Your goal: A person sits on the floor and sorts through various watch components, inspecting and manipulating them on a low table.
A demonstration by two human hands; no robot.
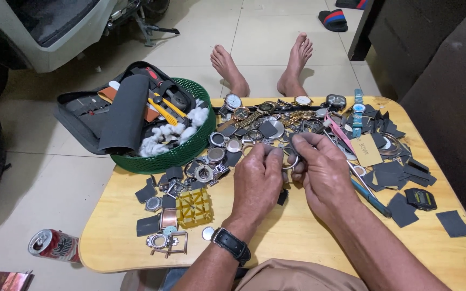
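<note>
A small round metal watch case (288,160), silvery, sits pinched between the fingertips of both hands just above the wooden table. It seems tilted on edge, though fingers hide most of it.

Our bare forearms and hands, sleeveless to the frame's edge: a black-strapped wristwatch (231,244) circles our left wrist; tan trousers (297,276) below, feet (262,67) unshod.
</note>
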